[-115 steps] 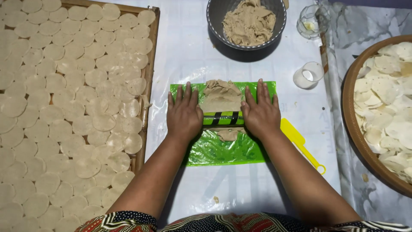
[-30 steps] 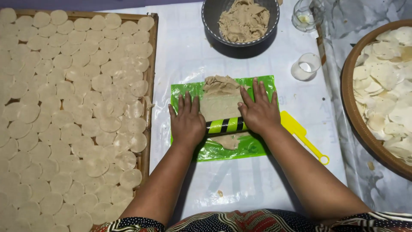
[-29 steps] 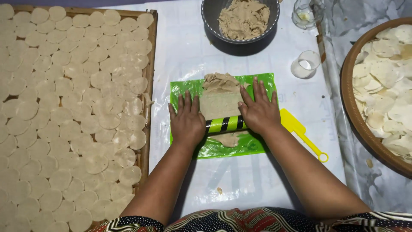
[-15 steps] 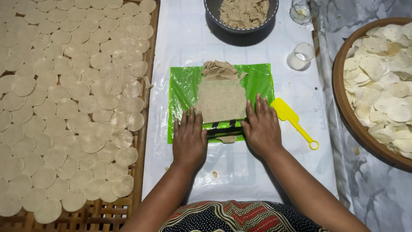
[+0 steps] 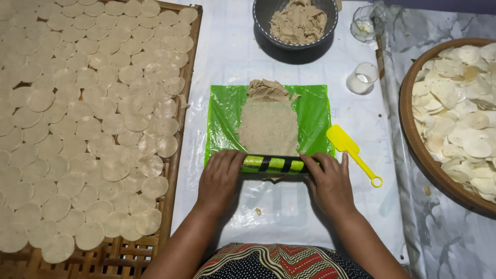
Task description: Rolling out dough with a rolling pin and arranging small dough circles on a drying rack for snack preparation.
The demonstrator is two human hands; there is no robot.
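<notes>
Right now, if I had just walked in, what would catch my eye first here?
Probably the bright green plastic sheet in the middle, with a flattened slab of beige dough on it and a green-and-black striped roller at its near edge, the left hand and right hand resting on the roller's ends. Next, the big bamboo tray on the left, covered with pale dough rounds.

We are seeing a glossy, crinkled green plastic sheet (image 5: 223,116) under matt, grainy dough (image 5: 268,126), a smooth striped roller (image 5: 274,164), a shiny yellow plastic scraper (image 5: 351,151), a woven bamboo tray (image 5: 178,155) and clear glass cups (image 5: 361,78).
</notes>
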